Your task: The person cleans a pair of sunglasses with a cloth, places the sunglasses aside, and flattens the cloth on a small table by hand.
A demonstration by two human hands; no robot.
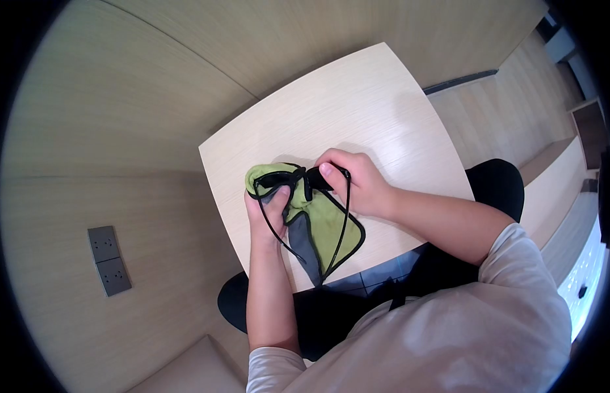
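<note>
Pinching one lens of the black sunglasses (315,179) mid-frame, the right hand (361,181) faced the left hand (268,213), whose thumb pressed the green-grey cloth (324,221), partly behind the temples, over the pale table (331,98); wall sockets (110,261) sat lower left.

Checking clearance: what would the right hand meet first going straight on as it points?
Beyond the dark glasses the right hand pinches, likely the green cloth held in the left hand; depth is unclear.
</note>
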